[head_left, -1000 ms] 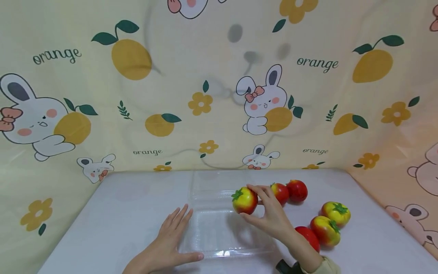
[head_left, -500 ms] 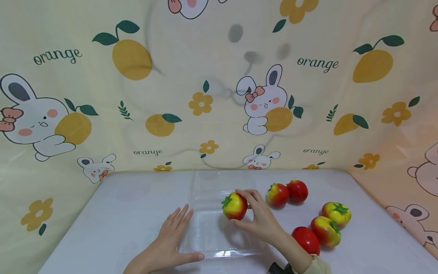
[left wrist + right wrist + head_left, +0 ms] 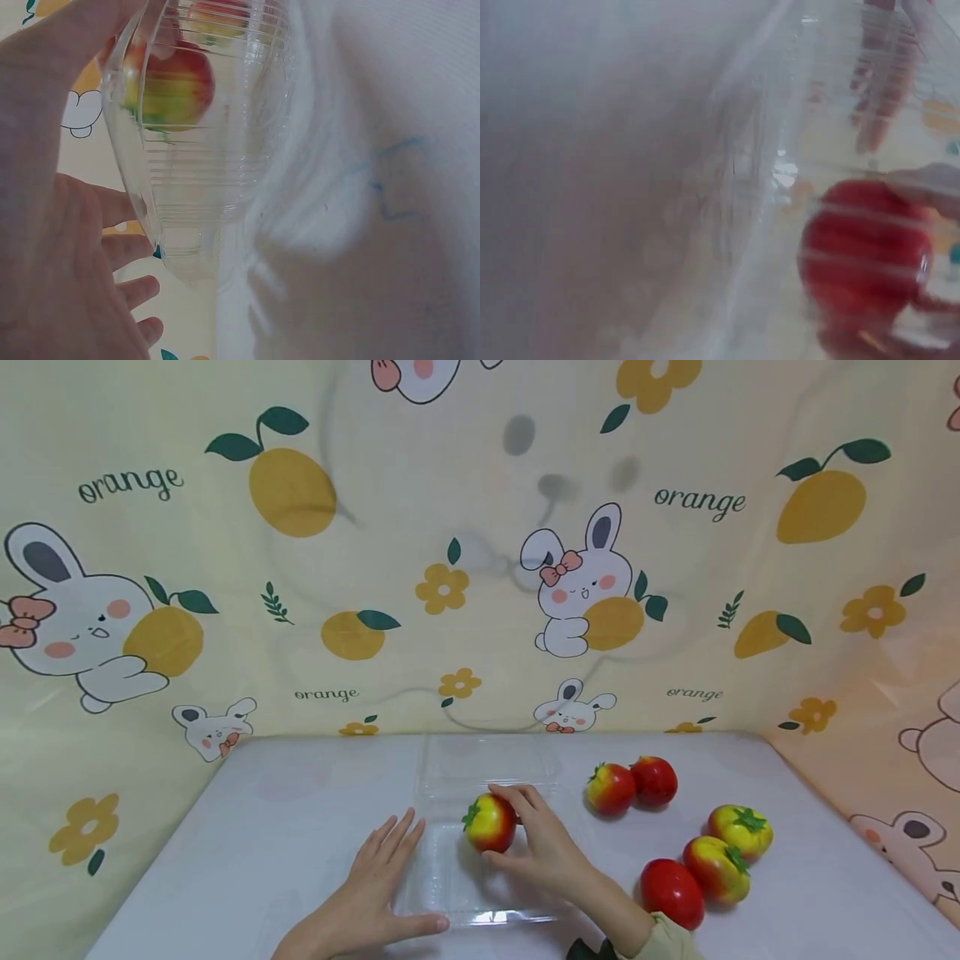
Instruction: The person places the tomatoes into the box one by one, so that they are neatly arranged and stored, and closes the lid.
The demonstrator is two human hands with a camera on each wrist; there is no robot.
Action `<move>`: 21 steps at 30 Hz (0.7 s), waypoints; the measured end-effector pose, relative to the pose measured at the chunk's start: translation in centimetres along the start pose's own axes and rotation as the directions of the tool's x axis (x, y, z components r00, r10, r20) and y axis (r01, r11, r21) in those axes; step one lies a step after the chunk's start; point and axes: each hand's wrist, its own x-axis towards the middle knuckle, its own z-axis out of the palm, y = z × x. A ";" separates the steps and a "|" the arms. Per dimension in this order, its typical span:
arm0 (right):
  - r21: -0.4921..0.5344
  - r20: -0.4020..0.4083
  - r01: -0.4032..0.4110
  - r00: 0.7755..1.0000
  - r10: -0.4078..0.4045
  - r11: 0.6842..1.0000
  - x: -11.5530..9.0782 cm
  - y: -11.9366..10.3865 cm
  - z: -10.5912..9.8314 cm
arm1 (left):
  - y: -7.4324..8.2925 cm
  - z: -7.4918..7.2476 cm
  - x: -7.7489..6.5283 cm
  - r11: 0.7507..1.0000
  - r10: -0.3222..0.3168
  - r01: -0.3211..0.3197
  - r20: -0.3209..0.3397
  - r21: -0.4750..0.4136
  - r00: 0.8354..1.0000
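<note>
My right hand (image 3: 546, 847) grips a red-and-yellow, tomato-like fruit (image 3: 491, 822) with a green leafy cap. It holds the fruit over the clear plastic clamshell box (image 3: 442, 897), thumb on the near side and fingers on the far side. In the left wrist view the fruit (image 3: 176, 90) shows through the ribbed box wall (image 3: 210, 172). The right wrist view is blurred, with the fruit's red underside (image 3: 862, 255) behind the plastic. Along the box's left edge rests my left hand (image 3: 367, 889), fingers and thumb spread apart.
Behind the base lies the box's clear lid (image 3: 487, 756), folded back flat. Two similar fruits (image 3: 611, 789) sit together at the back right. Three more stand nearer on the right, a plain red one (image 3: 672, 893) in front. A patterned cloth (image 3: 450, 643) hangs behind the white table (image 3: 300, 802).
My right hand has carried the fruit leftward and a little lower, from the box's right side to over its middle. The left hand has stayed in place.
</note>
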 end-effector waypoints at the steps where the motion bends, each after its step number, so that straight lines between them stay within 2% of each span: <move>1: -0.006 -0.005 0.006 1.000 -0.006 1.000 0.0 -0.1 0.2 | 0.0 0.0 0.0 1.000 -0.005 0.005 0.003 0.000 1.000; 4: -0.016 -0.026 0.020 0.999 -0.021 1.000 0.2 -0.4 0.6 | 0.0 0.1 0.0 1.000 -0.005 0.005 -0.001 0.003 1.000; 7: -0.023 -0.028 0.039 0.999 -0.040 0.999 0.4 -0.7 0.9 | -0.1 0.1 -0.1 1.000 0.022 -0.021 -0.026 0.014 0.999; 12: -0.061 0.031 0.063 0.998 -0.061 0.996 0.9 -1.0 1.3 | -0.3 0.2 -0.2 0.998 0.062 -0.060 -0.062 0.029 0.996; 21: -0.083 0.113 0.096 0.990 -0.086 0.992 2.0 -1.3 1.9 | -0.2 0.2 -0.1 1.000 -0.004 0.004 0.004 -0.012 1.000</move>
